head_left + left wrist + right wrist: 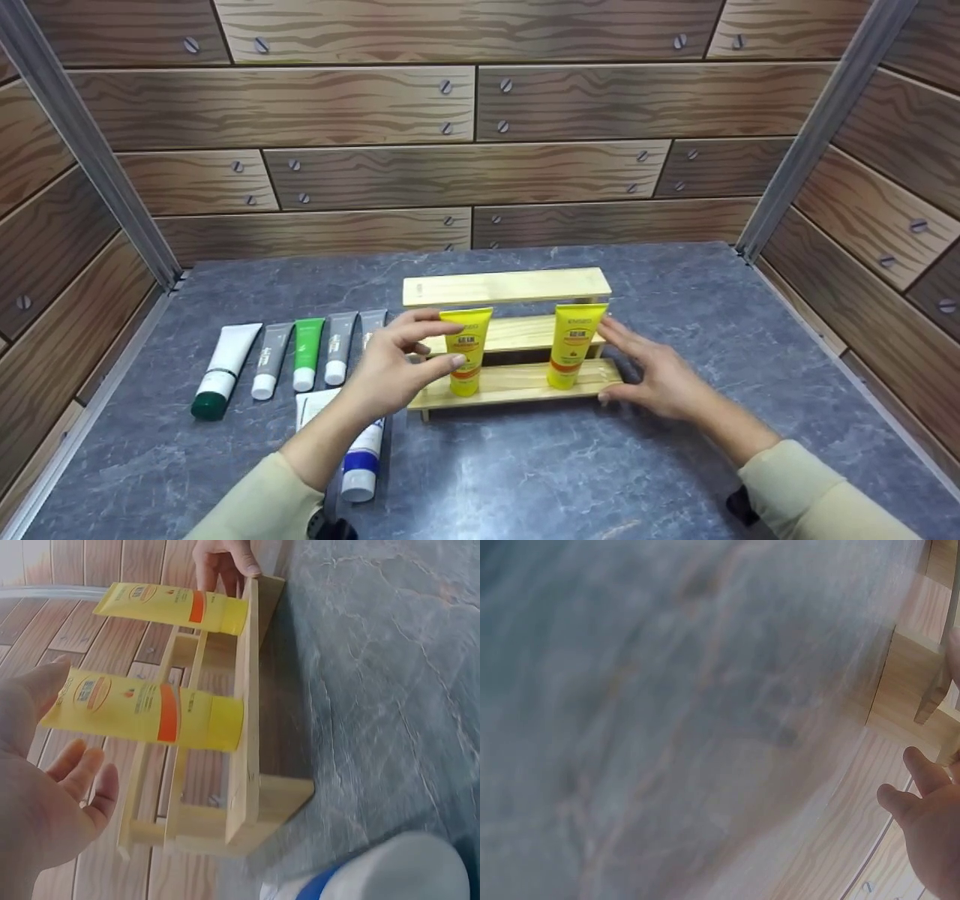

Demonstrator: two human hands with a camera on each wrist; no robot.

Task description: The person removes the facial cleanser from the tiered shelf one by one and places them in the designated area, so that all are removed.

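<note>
Two yellow tubes stand cap-down on the lowest tier of a stepped wooden rack. At the left yellow tube, my left hand has a fingertip and thumb against its upper part. In the left wrist view the other fingers of my left hand hang apart from that tube. The second yellow tube stands near the rack's right end. Beside it, my right hand has its thumb at the lowest tier's right corner, fingers extended near the tube's edge.
Left of the rack lie several tubes: a white tube with green cap, a green tube and grey tubes. A white tube with blue band lies nearer, partly behind my left forearm. Wood-patterned walls enclose the table.
</note>
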